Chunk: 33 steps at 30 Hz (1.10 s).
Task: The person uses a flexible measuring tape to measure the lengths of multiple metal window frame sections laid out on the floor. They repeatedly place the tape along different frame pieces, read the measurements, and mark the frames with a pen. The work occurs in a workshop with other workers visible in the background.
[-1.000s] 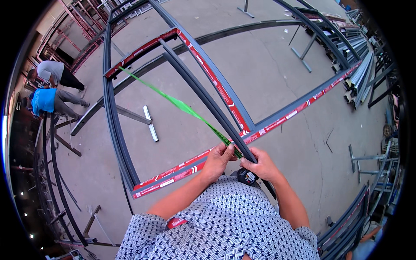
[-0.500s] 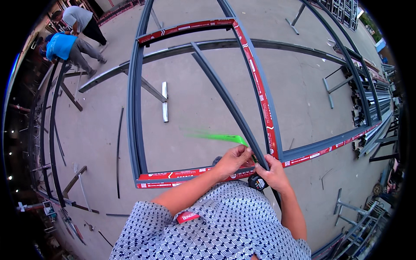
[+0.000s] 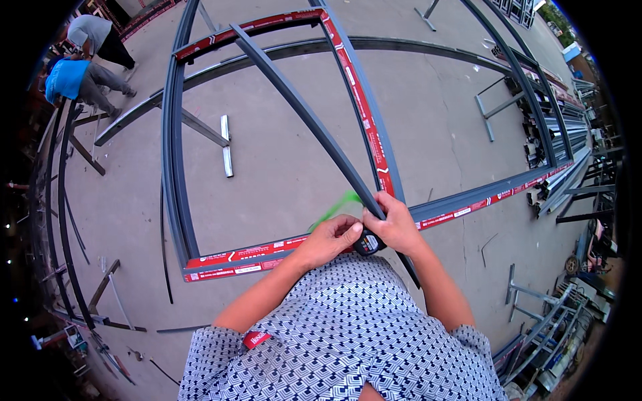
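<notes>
The floor is grey concrete, marked by a thin crack right of centre, and on it stands a long metal beam borne on legs with crosswise feet, one foot visible at left and another at right. Across the beam lies a large dark grey frame bearing red printed film. Directly on the floor are a slim dark rod left of the frame and a bent wire at right; the underside of the bar heap at far right cannot be made out.
</notes>
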Tool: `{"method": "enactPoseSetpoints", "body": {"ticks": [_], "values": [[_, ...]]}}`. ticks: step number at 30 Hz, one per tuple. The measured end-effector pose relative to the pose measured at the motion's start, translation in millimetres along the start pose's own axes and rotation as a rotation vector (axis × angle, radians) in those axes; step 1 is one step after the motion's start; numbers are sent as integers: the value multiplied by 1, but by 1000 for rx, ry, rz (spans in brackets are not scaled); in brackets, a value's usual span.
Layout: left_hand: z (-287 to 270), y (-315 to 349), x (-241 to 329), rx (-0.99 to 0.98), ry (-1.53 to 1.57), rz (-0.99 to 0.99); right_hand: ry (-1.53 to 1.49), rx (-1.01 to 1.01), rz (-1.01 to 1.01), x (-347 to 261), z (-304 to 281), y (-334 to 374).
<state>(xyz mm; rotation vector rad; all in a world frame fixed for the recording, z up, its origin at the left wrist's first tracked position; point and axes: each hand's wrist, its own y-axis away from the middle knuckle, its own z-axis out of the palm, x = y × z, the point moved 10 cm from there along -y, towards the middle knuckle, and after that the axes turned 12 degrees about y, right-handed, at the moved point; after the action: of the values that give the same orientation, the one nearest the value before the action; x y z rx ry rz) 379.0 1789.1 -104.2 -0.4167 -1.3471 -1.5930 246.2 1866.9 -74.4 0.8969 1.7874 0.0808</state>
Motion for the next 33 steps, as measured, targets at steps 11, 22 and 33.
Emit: {"method": "enactPoseSetpoints", "body": {"ticks": [11,22,33], "values": [[13,-1,-7,196,-16,48,-102,-96,-14,8,-2,-6],[6,2,-20,271,674,-44,-18,52,17,33,-41,5],[3,-12,-13,153,1075,104,121,43,-64,45,-23,11]]}}
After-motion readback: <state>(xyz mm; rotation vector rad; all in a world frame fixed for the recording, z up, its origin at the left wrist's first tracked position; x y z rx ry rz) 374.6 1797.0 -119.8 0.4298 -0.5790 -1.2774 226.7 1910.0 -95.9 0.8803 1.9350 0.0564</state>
